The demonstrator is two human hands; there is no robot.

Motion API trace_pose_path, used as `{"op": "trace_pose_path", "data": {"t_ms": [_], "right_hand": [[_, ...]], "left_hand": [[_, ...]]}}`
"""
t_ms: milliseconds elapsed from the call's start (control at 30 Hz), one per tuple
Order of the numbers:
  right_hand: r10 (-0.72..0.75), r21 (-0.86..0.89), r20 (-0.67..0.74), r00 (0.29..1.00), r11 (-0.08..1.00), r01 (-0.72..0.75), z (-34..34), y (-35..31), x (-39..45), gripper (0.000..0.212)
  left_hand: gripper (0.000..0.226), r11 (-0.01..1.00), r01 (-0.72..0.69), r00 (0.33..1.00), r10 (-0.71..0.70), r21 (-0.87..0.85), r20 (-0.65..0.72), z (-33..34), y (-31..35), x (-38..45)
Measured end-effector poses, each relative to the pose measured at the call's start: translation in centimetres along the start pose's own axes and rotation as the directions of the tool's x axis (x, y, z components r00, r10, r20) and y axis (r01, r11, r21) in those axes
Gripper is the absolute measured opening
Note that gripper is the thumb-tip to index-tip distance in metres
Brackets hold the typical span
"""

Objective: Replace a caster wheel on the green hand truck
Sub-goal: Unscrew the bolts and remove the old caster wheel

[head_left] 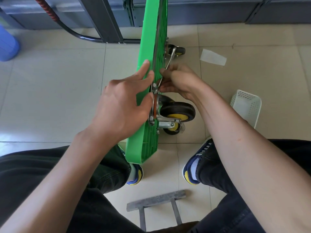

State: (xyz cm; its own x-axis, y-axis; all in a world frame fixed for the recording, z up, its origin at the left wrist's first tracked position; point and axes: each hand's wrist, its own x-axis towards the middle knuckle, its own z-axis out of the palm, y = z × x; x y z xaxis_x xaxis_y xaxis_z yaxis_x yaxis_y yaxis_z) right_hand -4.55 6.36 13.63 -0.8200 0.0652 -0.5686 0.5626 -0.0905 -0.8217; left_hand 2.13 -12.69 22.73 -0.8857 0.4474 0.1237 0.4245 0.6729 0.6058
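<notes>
Nearest, a grey metal frame point(156, 201) lies on the tiled floor point(67, 98) between the person's shoes. Beyond it the green hand truck point(148, 84) stands on edge, the left hand point(124, 105) pressing flat against its deck with fingers straight, while the right hand point(178, 79) curls round a wrench point(165, 68) beside the near caster wheel point(177, 111). Farther off sit a white basket point(247, 106), a paper scrap point(212, 57) and the far caster point(176, 50).
</notes>
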Motion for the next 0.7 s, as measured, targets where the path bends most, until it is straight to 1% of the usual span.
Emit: {"op": "trace_pose_path", "data": {"t_ms": [167, 233, 300, 400, 467, 533, 633, 700], "right_hand": [[-0.134, -0.106, -0.004, 0.991, 0.985, 0.133, 0.0, -0.5, -1.5, 0.015], [-0.210, -0.170, -0.010, 0.978, 0.964, 0.205, 0.2, -0.7, -2.3, 0.015], [-0.277, -0.198, -0.026, 0.961, 0.943, 0.267, 0.5, -0.7, -3.4, 0.014], [-0.314, -0.171, -0.073, 0.947, 0.939, 0.298, 0.6, -0.1, -4.9, 0.014], [-0.343, -0.183, -0.092, 0.935, 0.929, 0.323, 0.6, 0.4, -5.7, 0.018], [-0.388, -0.226, -0.091, 0.917, 0.905, 0.361, 0.5, 0.8, -6.3, 0.018], [-0.429, -0.345, -0.051, 0.902, 0.855, 0.387, -0.2, 0.8, -7.1, 0.011], [-0.450, -0.391, -0.022, 0.893, 0.826, 0.407, -0.7, 0.8, -7.6, 0.014]], "left_hand": [[0.043, 1.000, 0.004, 1.000, -0.004, 0.005, 0.002, 0.0, -0.1, 0.0], [0.044, 1.000, -0.001, 1.000, 0.001, 0.011, -0.009, 0.0, -0.1, 0.0], [0.043, 1.000, -0.008, 1.000, 0.008, 0.014, -0.016, 0.0, -0.2, 0.0], [0.044, 1.000, -0.014, 1.000, 0.014, 0.008, -0.021, 0.1, -0.2, 0.0], [0.044, 1.000, -0.012, 0.999, 0.012, 0.006, -0.029, 0.1, -0.2, 0.0], [0.044, 1.000, -0.007, 0.999, 0.007, 0.000, -0.040, 0.1, -0.2, 0.0], [0.044, 1.000, -0.001, 1.000, 0.001, -0.006, -0.029, 0.0, 0.1, -0.1], [0.043, 1.000, 0.011, 1.000, -0.011, -0.011, -0.012, -0.1, 0.3, -0.1]]}}
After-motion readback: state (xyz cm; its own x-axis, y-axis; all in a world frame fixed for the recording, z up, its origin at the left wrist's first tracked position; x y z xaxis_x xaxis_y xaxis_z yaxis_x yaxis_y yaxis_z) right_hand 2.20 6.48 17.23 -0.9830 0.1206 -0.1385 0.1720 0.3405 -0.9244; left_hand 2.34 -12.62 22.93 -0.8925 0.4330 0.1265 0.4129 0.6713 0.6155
